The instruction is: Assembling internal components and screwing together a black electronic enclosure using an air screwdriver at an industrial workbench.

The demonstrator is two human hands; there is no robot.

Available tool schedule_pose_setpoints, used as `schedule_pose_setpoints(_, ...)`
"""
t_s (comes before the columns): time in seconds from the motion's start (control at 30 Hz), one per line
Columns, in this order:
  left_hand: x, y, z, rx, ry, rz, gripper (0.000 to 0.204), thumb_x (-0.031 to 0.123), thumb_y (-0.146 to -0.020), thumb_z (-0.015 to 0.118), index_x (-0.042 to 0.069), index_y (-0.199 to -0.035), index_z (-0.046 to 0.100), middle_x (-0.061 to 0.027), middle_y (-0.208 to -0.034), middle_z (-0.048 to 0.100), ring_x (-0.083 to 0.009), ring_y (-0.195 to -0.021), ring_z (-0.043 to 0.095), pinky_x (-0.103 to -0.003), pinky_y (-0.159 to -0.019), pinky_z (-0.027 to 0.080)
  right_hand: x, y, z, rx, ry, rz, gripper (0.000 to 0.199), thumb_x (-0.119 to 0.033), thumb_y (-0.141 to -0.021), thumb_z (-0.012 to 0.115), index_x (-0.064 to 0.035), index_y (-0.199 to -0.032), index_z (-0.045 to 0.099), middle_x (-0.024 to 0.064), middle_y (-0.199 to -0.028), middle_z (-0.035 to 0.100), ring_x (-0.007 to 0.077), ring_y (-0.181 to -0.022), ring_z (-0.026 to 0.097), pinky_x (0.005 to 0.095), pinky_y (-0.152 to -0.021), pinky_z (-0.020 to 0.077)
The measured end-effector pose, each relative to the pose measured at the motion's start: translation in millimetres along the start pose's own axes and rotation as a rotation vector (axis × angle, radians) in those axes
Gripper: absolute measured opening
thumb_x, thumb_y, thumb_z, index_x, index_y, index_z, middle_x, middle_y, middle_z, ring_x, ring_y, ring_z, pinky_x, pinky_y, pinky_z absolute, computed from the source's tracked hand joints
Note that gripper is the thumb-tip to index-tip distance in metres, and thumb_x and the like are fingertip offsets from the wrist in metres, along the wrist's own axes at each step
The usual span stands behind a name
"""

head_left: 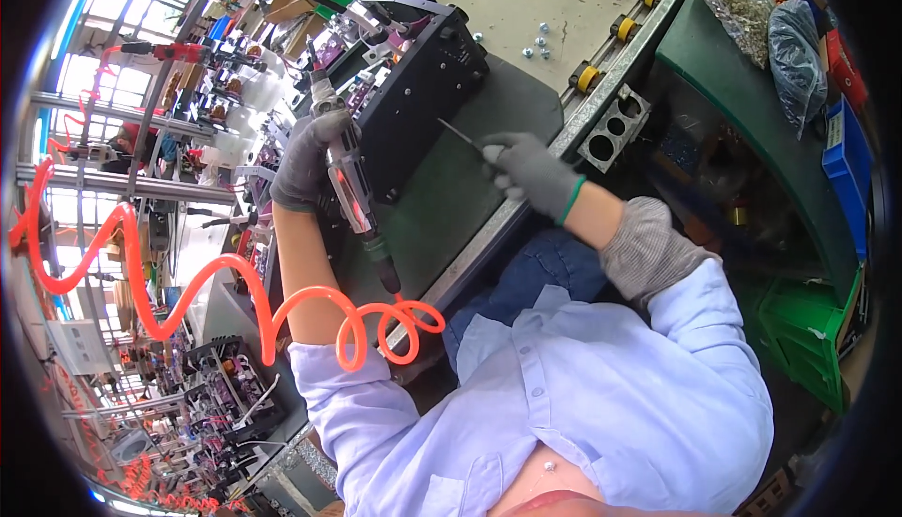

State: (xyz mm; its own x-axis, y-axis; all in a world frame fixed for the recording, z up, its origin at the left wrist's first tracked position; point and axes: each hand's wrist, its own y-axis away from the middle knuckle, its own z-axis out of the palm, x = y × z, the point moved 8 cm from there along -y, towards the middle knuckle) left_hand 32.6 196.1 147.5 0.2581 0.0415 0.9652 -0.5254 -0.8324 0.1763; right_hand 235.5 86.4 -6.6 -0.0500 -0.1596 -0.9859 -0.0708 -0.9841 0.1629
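My left hand (305, 165), in a grey glove, is wrapped round a pneumatic screwdriver (348, 184). The driver's tip points away from me, beside the black metal housing (413, 94) of an electronic unit with its circuit parts exposed. An orange coiled air hose (324, 293) runs from the driver's near end. My right hand (531, 174), also gloved in grey, is closed on a thin metal rod (458, 132). That rod points at the housing's side but stays apart from it; its other end is hidden in the glove.
Several small screws (540, 43) lie on the worktop beyond the dark mat (521, 94). Yellow rollers (587, 76) line the bench edge. A perforated metal bracket (611, 132) sticks out there. Bags of small parts (738, 10) and a blue bin (846, 174) stand at right.
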Motion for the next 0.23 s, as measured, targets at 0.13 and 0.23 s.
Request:
schedule_pose_setpoints(0.13, -2.1, 1.5, -2.3, 0.037, -0.001, 0.027, 0.031, 0.033, -0.084, 0.063, 0.002, -0.088, 0.065, -0.004, -0.078, 0.063, -0.0137, -0.071, 0.059, -0.028, -0.07, 0.048, 16.3, 27.0, 90.6, 0.103, -1.016, 0.351, 0.039, -0.022, -0.102, 0.048, -0.0123, -0.139, 0.046, 0.0047, -0.084, 0.053, 0.0106, -0.053, 0.04, 0.0262, -0.04, 0.034)
schedule_pose_setpoints(0.23, 1.4, 1.3, -8.1, 0.017, -0.133, 0.092, 0.035, 0.035, -0.083, 0.065, 0.002, -0.091, 0.067, -0.003, -0.082, 0.064, -0.0139, -0.075, 0.059, -0.029, -0.078, 0.046, 6.9, 21.3, 121.2, 0.251, -1.132, 0.312, 0.049, -0.021, -0.1, 0.053, -0.012, -0.145, 0.037, 0.0067, -0.09, 0.055, 0.0103, -0.054, 0.042, 0.0241, -0.041, 0.0344)
